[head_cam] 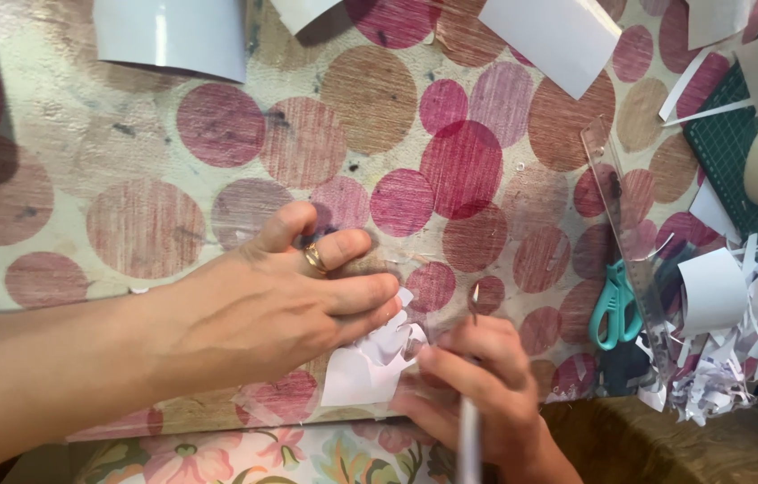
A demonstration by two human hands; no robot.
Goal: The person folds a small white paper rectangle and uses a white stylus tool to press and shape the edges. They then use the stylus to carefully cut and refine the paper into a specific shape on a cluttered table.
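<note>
The craft knife (471, 358) stands nearly upright at the desk's (128, 134) near edge, its blade tip pointing away from the person, over the white paper cutout (365, 367). The right hand (477, 394) has a closed grip around its handle; the left hand (289, 300), fingers spread flat, presses the cutout down.

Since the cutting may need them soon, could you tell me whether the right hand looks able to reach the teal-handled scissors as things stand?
Probably yes: the scissors lie just right of the right hand, nothing between them. But that hand grips a thin tool, and the clear ruler overlaps them.
</note>
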